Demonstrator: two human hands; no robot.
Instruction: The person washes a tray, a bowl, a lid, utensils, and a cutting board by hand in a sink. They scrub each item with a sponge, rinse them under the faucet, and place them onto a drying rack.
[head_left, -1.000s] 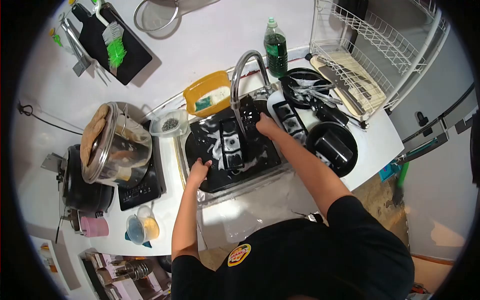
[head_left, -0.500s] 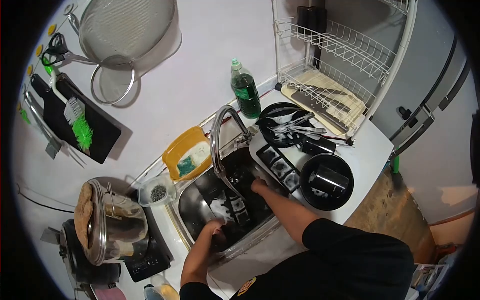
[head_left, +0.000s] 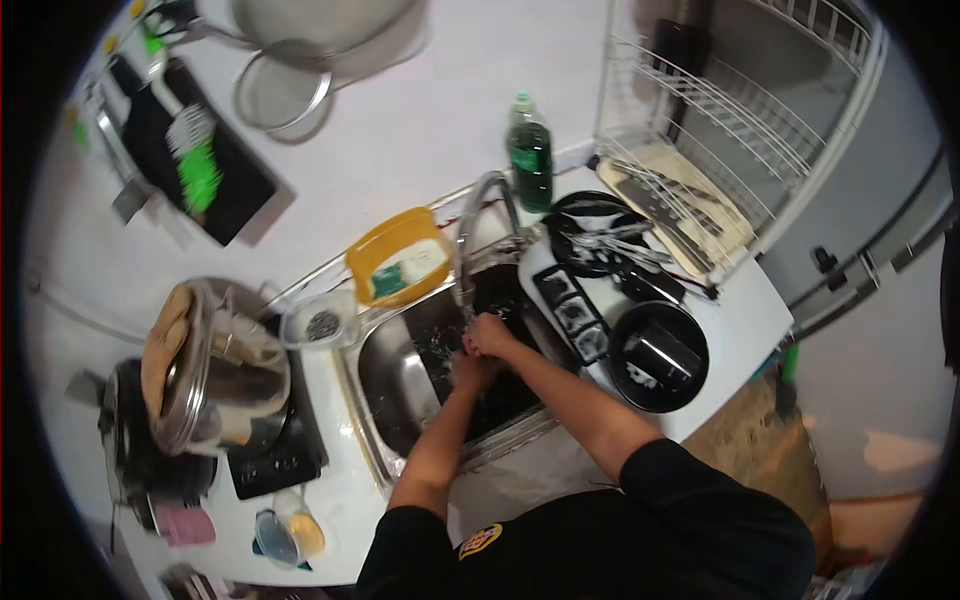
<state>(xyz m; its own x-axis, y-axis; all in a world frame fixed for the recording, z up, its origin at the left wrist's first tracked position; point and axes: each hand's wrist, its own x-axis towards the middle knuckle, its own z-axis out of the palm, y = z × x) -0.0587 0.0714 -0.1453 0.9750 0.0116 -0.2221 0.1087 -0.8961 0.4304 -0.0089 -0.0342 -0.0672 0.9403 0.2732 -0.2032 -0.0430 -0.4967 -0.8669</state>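
My right hand (head_left: 487, 335) is directly below the spout of the curved faucet (head_left: 466, 250), fingers curled. My left hand (head_left: 470, 372) is close against it, lower in the view. Blur and overlap hide the left fingers, and whatever may lie between the hands cannot be made out. Both hands are over the steel sink (head_left: 385, 375). Beneath them, a dark flat panel (head_left: 430, 340) covers part of the basin, with splashed water on it.
Right of the sink lie a black compartment tray (head_left: 570, 305), a black pan (head_left: 625, 390) holding a dark cup, and a soapy plate of cutlery (head_left: 600, 225). Behind are a yellow basin (head_left: 375, 245) with a sponge and a green soap bottle (head_left: 532, 165). A large pot (head_left: 250, 385) stands left.
My hands have come together under the faucet, the right moving left and the left moving up and right. The foamy compartments in the sink no longer show. The camera view has shifted.
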